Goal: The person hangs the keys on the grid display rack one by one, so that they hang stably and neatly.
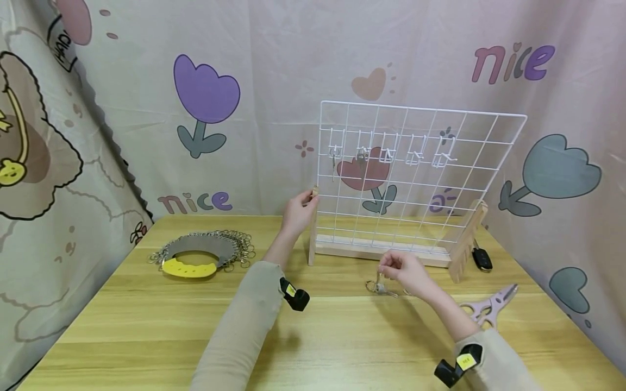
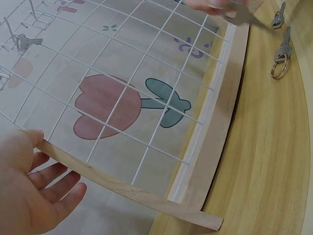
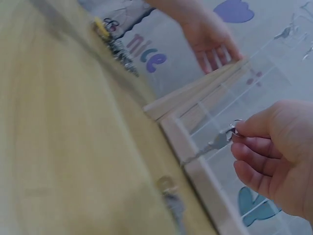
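A white wire grid rack (image 1: 411, 179) with a wooden base stands at the table's back. My left hand (image 1: 297, 213) pinches the upper end of its left wooden side post (image 2: 93, 174) between thumb and fingers. In front of the base, my right hand (image 1: 405, 271) pinches a metal key (image 3: 217, 143) by its small ring, and the key hangs off the fingertips. Below that hand lie loose keys, one with a ring (image 2: 282, 51) and another key (image 2: 279, 17) beyond it. Several white hooks (image 1: 414, 157) line the grid; keys (image 1: 362, 156) hang from the left ones.
At the left of the table lies a grey curved piece with a yellow handle (image 1: 189, 267), bordered by many metal rings (image 1: 238, 247). Pink-handled scissors (image 1: 491, 305) lie beside my right forearm. A black car key fob (image 1: 482, 259) is right of the rack.
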Motion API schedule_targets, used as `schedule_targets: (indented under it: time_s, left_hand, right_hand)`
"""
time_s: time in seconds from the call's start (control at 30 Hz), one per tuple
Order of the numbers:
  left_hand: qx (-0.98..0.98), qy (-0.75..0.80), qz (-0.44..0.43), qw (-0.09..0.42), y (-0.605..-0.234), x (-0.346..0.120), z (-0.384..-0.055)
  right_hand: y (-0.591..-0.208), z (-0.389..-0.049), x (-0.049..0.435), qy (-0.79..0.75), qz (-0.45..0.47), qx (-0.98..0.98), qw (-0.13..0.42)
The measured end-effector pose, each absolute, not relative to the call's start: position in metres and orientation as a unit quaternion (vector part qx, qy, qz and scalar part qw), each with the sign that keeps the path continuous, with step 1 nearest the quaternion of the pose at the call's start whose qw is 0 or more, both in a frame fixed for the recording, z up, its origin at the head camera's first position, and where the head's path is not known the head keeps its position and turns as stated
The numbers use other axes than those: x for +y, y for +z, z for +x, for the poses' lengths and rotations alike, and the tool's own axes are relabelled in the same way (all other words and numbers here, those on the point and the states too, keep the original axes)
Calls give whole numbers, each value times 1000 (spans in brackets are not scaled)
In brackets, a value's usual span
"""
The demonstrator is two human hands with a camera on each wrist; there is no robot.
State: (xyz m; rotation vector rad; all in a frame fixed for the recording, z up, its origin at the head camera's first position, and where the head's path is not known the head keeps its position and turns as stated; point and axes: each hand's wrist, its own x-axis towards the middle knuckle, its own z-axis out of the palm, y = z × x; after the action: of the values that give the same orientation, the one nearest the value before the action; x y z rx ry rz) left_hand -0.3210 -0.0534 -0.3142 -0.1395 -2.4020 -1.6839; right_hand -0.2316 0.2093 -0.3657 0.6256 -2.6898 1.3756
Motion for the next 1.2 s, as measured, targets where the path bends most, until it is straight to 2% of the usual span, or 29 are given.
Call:
schedule_targets:
  time_s: [0.17, 0.4, 0.57, 0.9, 1.2]
  left_hand:
    - [-810, -574, -56, 105, -314, -54, -322]
    - [-805, -581, -57, 103, -314, -55, -321]
    - [-807, -580, -57, 98, -312, -55, -321]
    - [-807, -581, -56, 93, -313, -54, -321]
    - [-805, -582, -57, 95, -314, -55, -322]
  right_hand:
    - [-342, -235, 208, 454, 177, -871, 67]
    - [-307, -240, 206, 461, 171, -856, 159]
    - [-282, -246, 205, 481, 178, -833, 205]
    - [-236, -253, 198, 463, 183, -825, 268]
    - [-212, -262, 183, 523, 158, -787, 288]
